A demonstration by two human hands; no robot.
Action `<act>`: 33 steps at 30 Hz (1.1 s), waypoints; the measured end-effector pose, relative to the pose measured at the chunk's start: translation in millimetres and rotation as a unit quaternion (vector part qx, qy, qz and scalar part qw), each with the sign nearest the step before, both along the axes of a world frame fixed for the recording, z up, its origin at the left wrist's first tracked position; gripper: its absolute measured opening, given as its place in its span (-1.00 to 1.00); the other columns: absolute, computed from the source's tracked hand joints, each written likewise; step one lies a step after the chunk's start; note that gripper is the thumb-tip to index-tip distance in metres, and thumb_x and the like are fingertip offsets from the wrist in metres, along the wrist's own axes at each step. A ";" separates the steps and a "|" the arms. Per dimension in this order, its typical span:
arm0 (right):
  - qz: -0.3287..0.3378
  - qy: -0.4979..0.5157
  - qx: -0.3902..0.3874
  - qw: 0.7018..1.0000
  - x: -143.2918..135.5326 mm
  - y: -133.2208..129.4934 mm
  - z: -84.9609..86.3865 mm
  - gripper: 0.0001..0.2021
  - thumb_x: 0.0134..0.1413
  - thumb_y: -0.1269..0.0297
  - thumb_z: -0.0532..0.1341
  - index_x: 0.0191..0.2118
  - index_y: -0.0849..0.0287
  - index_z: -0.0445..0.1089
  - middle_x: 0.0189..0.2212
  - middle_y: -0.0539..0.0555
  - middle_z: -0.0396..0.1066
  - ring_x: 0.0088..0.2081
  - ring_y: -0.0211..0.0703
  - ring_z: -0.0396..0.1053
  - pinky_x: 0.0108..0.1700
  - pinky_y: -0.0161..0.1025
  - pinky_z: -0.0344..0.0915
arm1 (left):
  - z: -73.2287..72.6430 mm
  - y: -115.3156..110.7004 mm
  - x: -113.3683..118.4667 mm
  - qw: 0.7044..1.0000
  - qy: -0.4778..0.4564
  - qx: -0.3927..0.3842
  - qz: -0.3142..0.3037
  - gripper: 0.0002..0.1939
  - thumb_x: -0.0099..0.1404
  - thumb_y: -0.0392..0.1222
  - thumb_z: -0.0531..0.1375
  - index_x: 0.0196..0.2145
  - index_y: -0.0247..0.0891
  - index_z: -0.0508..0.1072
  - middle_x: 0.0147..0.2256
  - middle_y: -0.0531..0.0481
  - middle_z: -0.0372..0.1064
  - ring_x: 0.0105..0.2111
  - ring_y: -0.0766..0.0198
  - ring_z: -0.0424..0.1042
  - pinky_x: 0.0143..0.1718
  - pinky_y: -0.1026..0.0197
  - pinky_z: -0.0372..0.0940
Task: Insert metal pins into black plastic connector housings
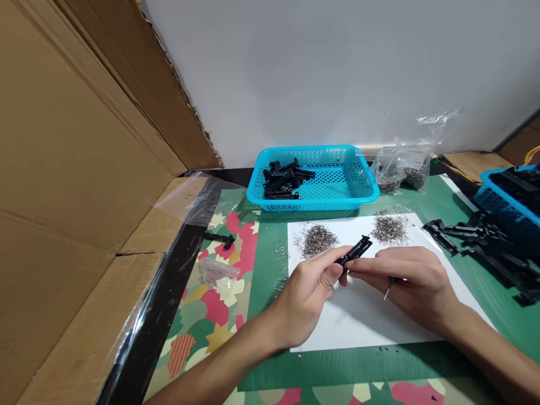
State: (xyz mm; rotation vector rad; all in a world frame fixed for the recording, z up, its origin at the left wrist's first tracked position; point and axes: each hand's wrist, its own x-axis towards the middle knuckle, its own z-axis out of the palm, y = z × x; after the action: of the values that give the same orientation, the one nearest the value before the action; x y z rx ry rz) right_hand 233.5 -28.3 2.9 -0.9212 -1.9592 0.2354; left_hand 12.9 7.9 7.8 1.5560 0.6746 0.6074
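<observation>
My left hand (306, 292) is closed around a long, narrow black plastic part (357, 250), held tilted above a white sheet of paper (343, 327). The thumb and index fingertip of my right hand (414, 282) meet at the lower side of that part; whether a small piece sits between them is hidden. A thin metal rod (387, 289) with a dark end sticks out from under the curled fingers of my right hand, its kind unclear. Beyond the hands, two piles of tiny metal pieces, a left pile (317, 240) and a right pile (389, 228), lie on the paper.
A blue basket (314, 207) at the back holds several black parts. More lie loose (480, 237) beside a fuller blue basket (505, 201) at right. Clear bags (413, 168) stand behind. One black part (220, 238) lies left, near a cardboard wall (65, 180).
</observation>
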 end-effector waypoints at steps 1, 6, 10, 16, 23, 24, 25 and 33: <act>-0.003 -0.004 0.004 1.000 1.1 0.2 -0.4 -0.74 0.25 0.64 0.25 -0.09 0.19 0.59 -0.49 0.00 0.58 -0.56 -0.27 0.44 -0.49 -0.32 0.31 | 0.0 0.0 -0.4 1.000 0.006 -0.003 -0.004 -0.46 0.63 0.15 -0.02 0.35 -0.13 0.40 -0.19 -0.09 0.44 -0.23 0.22 0.38 -0.25 0.21 0.30; -0.006 -0.003 0.013 1.000 5.5 -0.4 0.5 -0.74 0.23 0.66 0.24 -0.12 0.21 0.59 -0.51 0.00 0.57 -0.57 -0.27 0.40 -0.49 -0.32 0.29 | 2.8 1.4 -0.4 0.995 0.042 0.093 -0.001 -0.52 0.64 0.09 -0.01 0.26 -0.17 0.49 -0.10 -0.09 0.46 -0.14 0.21 0.42 -0.02 0.13 0.32; -0.027 -0.020 0.001 0.999 7.4 -0.1 1.3 -0.77 0.25 0.63 0.25 -0.18 0.22 0.61 -0.53 0.01 0.57 -0.59 -0.27 0.41 -0.51 -0.30 0.26 | 2.0 4.3 -0.6 0.977 0.070 0.187 0.078 -0.53 0.50 0.05 0.26 0.28 -0.10 0.43 -0.05 -0.04 0.45 -0.24 0.27 0.39 -0.17 0.22 0.34; -0.050 0.002 -0.083 0.995 9.0 -0.8 0.6 -0.90 0.28 0.43 0.35 -0.16 0.19 0.65 -0.46 -0.01 0.61 -0.53 -0.28 0.48 -0.44 -0.35 0.33 | -0.8 5.3 -3.4 0.930 0.119 0.324 0.129 -0.86 0.45 -0.21 0.34 -0.06 -0.21 0.58 -0.29 0.07 0.56 -0.40 0.33 0.43 -0.34 0.27 0.27; -0.080 0.111 -0.167 0.976 11.4 -2.0 3.9 -0.48 0.57 0.08 -0.08 0.02 0.06 0.65 -0.29 0.09 0.52 -0.24 -0.12 0.48 -0.19 -0.20 0.37 | -7.2 -2.4 -0.4 0.891 0.135 0.419 0.111 -0.84 0.39 -0.28 0.37 -0.07 -0.24 0.59 -0.21 0.03 0.65 -0.33 0.24 0.58 -0.32 0.23 0.36; -0.067 0.116 -0.170 0.976 10.8 -1.6 5.1 -0.44 0.57 0.04 -0.12 0.00 0.05 0.66 -0.20 0.12 0.54 -0.15 -0.08 0.48 -0.10 -0.15 0.38 | -8.5 -3.5 0.2 0.887 0.136 0.429 0.106 -0.84 0.38 -0.28 0.37 -0.08 -0.24 0.59 -0.20 0.02 0.66 -0.30 0.21 0.61 -0.30 0.22 0.38; -0.058 0.118 -0.175 0.976 9.9 -1.4 6.3 -0.39 0.57 0.00 -0.15 -0.05 0.05 0.67 -0.16 0.13 0.54 -0.12 -0.06 0.48 -0.07 -0.14 0.37 | -9.7 -4.4 0.7 0.882 0.139 0.438 0.102 -0.85 0.38 -0.29 0.37 -0.09 -0.24 0.60 -0.20 0.02 0.66 -0.28 0.19 0.63 -0.29 0.21 0.40; -0.094 0.168 -0.299 0.934 -14.1 -4.3 5.7 -0.20 0.45 -0.25 0.01 -0.75 0.15 0.34 -0.80 -0.02 0.17 -0.69 -0.32 0.14 -0.56 -0.28 0.06 | -11.4 -9.3 2.0 0.859 0.160 0.485 0.034 -0.95 0.41 -0.27 0.30 -0.18 -0.23 0.59 -0.36 0.11 0.62 -0.42 0.20 0.62 -0.41 0.19 0.34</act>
State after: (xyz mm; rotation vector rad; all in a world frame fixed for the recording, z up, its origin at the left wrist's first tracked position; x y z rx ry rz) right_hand 219.4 -32.6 8.6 -1.3468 -1.4813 0.8538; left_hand 14.9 -1.3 -3.6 2.6310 0.7091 0.8109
